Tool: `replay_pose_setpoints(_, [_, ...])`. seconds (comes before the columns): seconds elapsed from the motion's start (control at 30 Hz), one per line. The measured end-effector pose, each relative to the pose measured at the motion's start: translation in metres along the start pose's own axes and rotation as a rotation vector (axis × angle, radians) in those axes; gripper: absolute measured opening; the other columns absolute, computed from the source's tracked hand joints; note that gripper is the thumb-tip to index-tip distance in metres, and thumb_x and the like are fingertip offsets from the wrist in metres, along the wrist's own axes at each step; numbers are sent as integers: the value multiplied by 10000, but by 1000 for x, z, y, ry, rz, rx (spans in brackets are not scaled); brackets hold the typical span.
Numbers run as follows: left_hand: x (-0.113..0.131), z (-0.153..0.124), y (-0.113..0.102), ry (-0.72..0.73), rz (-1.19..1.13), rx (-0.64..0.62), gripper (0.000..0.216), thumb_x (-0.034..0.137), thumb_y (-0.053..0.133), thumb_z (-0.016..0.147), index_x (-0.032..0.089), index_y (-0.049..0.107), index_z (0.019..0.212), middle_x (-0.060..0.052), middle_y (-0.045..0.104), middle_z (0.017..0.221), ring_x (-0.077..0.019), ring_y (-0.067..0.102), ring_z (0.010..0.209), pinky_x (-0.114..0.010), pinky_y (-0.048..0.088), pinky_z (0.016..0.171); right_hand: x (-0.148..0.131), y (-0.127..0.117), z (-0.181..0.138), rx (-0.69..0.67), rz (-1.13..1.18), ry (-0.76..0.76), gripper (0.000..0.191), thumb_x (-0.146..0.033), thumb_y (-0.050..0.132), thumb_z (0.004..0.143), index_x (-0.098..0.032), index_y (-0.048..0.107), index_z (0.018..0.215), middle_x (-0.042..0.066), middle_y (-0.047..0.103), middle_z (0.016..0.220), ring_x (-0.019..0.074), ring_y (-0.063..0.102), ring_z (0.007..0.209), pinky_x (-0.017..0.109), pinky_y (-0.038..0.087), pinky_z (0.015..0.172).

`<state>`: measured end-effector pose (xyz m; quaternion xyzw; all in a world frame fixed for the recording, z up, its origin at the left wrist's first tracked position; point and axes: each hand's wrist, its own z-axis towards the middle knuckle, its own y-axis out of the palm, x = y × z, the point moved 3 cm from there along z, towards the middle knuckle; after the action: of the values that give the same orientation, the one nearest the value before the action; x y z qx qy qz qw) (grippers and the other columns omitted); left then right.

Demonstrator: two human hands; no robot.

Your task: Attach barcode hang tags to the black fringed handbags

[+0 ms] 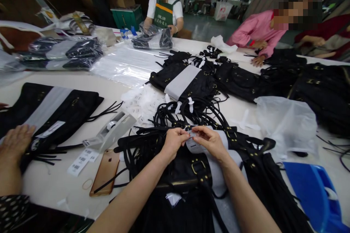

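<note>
Hands meet over the black bag (188, 171) at the near worktop (54, 185) edge: left hand (175, 141) & right hand (210, 142), fingers pinched shut on its white tag (194, 147). Tag prob. not yet fixed; other bags (237, 80) lie beyond.

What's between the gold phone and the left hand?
Head view: black straps lie between the phone and the left hand, which pinches a white label with the right hand.
</note>
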<state>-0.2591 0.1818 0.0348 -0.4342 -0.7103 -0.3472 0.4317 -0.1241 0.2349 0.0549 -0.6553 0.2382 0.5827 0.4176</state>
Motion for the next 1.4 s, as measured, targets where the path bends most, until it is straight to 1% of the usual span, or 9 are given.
replay_pose_setpoints(0.1, [-1,0,-1,1,-42,5,148,237,662,557,123,568,545,56,434,351,-38,332,350,-196,218,408,7,-1,0,23,157,81,278,-332,643,689,-197,630,931,54,665,919,169,607,818,331,492,748])
replay_pose_setpoints(0.2, [-2,0,-2,7,-65,6,146,234,666,556,124,569,547,58,434,352,-37,331,352,-197,222,414,10,-1,1,44,220,109,237,-333,619,703,-204,645,901,50,674,933,176,615,839,340,498,753])
replay_pose_setpoints(0.33, [-2,-1,-2,-2,-58,6,129,222,656,558,127,571,548,60,436,350,-38,338,347,-196,234,415,13,0,2,112,226,164,202,-325,633,678,-199,657,834,40,691,846,160,622,721,317,514,669])
replay_pose_setpoints(0.5, [0,-3,1,7,-36,-21,120,215,646,561,127,565,551,60,443,351,-38,342,343,-193,245,413,16,3,3,193,411,240,299,-318,682,638,-189,607,898,26,700,785,116,591,563,262,494,542])
replay_pose_setpoints(0.77, [-2,-3,6,11,11,-42,120,211,639,570,128,554,549,59,439,349,-41,340,334,-193,257,408,23,4,3,261,508,287,190,-298,712,617,-166,646,737,6,669,649,76,517,455,207,419,431])
replay_pose_setpoints(0.93, [-6,-1,6,26,107,-32,95,213,601,598,138,548,576,62,444,384,-49,344,344,-192,249,392,22,6,3,234,469,281,164,-286,721,611,-169,687,722,2,657,614,79,527,475,207,430,452])
replay_pose_setpoints(1.13, [-7,0,1,200,361,14,91,223,561,646,143,597,621,28,553,538,-79,471,503,-198,342,499,22,8,2,76,570,347,245,-282,733,605,-185,700,828,40,701,773,117,628,612,263,523,642])
replay_pose_setpoints(1.27, [-12,2,-2,188,384,24,101,236,554,658,148,600,642,38,539,521,-77,460,479,-196,338,483,22,9,2,38,646,382,274,-275,743,598,-185,697,853,56,703,824,131,650,673,271,531,700])
replay_pose_setpoints(1.4, [-14,2,-3,175,377,26,97,236,552,669,150,594,652,47,513,494,-77,453,463,-197,351,481,21,10,2,49,649,384,254,-272,743,597,-181,700,830,53,701,806,131,650,678,264,530,696])
